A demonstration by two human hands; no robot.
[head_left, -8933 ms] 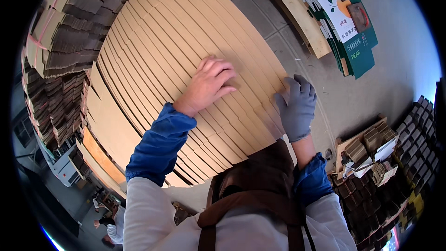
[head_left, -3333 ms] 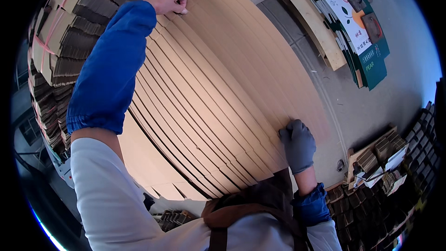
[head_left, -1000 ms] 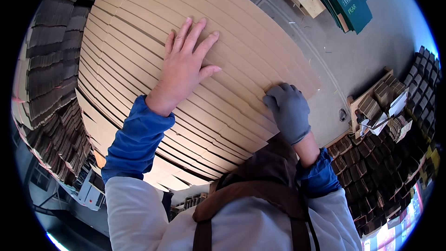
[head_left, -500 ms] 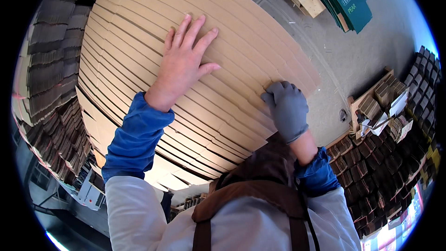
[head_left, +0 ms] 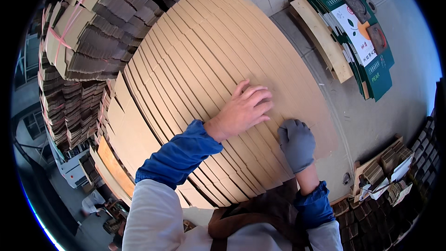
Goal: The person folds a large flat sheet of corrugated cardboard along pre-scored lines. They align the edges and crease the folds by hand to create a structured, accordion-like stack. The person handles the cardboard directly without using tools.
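Note:
Flat brown cardboard sheets (head_left: 209,60) lie fanned out in overlapping steps beneath both my hands. My bare left hand (head_left: 245,109) rests on the sheets near the middle, fingers apart and slightly bent, holding nothing. To its right and nearer me, my right hand (head_left: 297,145), in a grey glove, is closed at the sheets' near right part. Its fingers curl under, and whatever they may hold is hidden.
Tall stacks of folded cardboard (head_left: 104,42), some tied with pink string, stand at the left. At the far right, green printed cartons (head_left: 362,32) with dark weights lie beside a wooden board (head_left: 323,39). Bundled cardboard pieces (head_left: 383,172) sit at the right.
My view has shifted, bringing more of the left stacks and the green cartons into sight. My left hand has moved rightward and nearer over the sheets, closer to my right hand, which remains closed.

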